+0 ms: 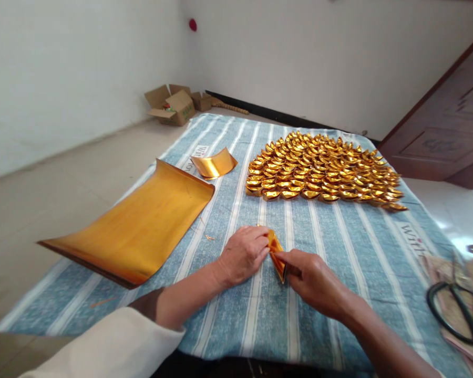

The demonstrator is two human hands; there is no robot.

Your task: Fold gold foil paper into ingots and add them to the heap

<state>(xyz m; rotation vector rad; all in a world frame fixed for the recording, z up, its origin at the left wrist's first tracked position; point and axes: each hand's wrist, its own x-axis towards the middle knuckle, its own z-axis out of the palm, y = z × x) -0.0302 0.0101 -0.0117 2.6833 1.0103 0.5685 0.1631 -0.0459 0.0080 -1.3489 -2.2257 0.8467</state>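
left hand (pixel 242 254): fingers curled, fingertips pinched on the left edge of the small folded gold foil paper piece (pixel 276 252), resting on cloth
right hand (pixel 313 278): fingers closed, pinching the lower right end of the folded piece, knuckles up
folded piece: between both hands, touching both, just above the blue-and-white striped cloth (pixel 339 247)
big foil sheets: stack of large gold foil sheets (pixel 142 226), edges curling up, left of left hand, apart from it
small foil sheet: curved small gold sheet (pixel 214 164), beyond the stack, far-left of hands
finished pile: dense patch of folded gold paper ingots (pixel 323 170), far side of cloth, well beyond both hands
scissors: black-handled scissors (pixel 461 310), right of right hand, off cloth edge
boxes: open cardboard boxes (pixel 173 105), far corner by wall
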